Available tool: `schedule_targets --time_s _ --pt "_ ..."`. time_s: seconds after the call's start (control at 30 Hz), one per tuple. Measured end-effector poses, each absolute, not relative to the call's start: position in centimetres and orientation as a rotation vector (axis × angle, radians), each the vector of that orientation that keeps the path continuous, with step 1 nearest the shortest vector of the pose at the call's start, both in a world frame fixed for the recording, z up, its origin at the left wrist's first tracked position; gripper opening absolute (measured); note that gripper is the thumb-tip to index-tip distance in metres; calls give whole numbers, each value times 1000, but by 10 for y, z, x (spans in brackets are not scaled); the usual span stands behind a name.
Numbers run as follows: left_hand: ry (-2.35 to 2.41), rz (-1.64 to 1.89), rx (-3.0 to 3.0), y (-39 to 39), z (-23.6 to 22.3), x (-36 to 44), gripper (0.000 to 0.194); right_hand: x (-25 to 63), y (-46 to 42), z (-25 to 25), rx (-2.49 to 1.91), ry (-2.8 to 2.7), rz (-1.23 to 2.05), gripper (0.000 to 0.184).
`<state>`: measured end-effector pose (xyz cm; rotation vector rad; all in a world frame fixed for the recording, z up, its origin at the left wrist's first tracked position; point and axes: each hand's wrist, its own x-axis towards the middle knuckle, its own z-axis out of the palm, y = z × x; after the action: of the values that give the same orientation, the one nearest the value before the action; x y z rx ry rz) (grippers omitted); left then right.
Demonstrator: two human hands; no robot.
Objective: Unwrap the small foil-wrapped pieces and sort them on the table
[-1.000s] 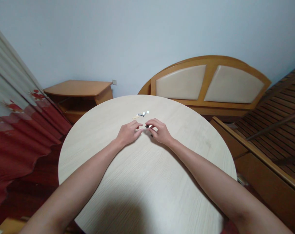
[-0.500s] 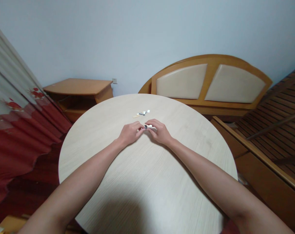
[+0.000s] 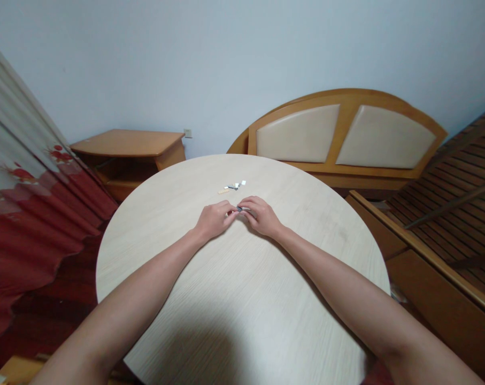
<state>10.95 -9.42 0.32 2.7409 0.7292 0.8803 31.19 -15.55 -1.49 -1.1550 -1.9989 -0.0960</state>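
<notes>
My hands are close together near the middle of a round pale wood-grain table (image 3: 290, 267). Between their fingertips is a small dark and silver item (image 3: 242, 208), mostly hidden by my fingers. My left hand (image 3: 216, 219) pinches its left end, and my right hand (image 3: 261, 216) grips it from the other side. Just beyond my fingers lie a few small loose pieces: a silver-and-dark scrap (image 3: 231, 187), a white square bit (image 3: 243, 183) and a thin pale wooden stick (image 3: 223, 191). None of them touches my hands.
A honey-wood headboard with cream panels (image 3: 338, 136) stands beyond the table, and a slatted bed base (image 3: 446, 224) lies to the right. A wooden nightstand (image 3: 128, 143) stands back left, beside a red and white curtain (image 3: 33, 214).
My fingers have closed further around the small item, so less of its white-silver surface shows. My right hand has shifted slightly toward the far side of the table.
</notes>
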Motion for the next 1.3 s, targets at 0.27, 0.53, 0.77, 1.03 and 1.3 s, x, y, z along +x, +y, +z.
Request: schedule_targets --time_s 0.27,0.53,0.77,1.03,1.3 --pt "746 901 2727 -94 1 111 17 315 -152 -20 -1162 -2033 -111 25" --pt "858 972 2684 -92 -2 112 14 316 -151 -22 -1163 -2022 -134 27" --pt "818 939 2691 -90 -4 112 16 316 -151 -21 -1150 -2017 -124 24" --pt "783 928 2702 -92 -2 111 19 315 -153 -19 -1166 -1995 -138 21" --pt "788 926 2696 -94 2 112 22 313 -157 -15 -1182 -1992 -108 21"
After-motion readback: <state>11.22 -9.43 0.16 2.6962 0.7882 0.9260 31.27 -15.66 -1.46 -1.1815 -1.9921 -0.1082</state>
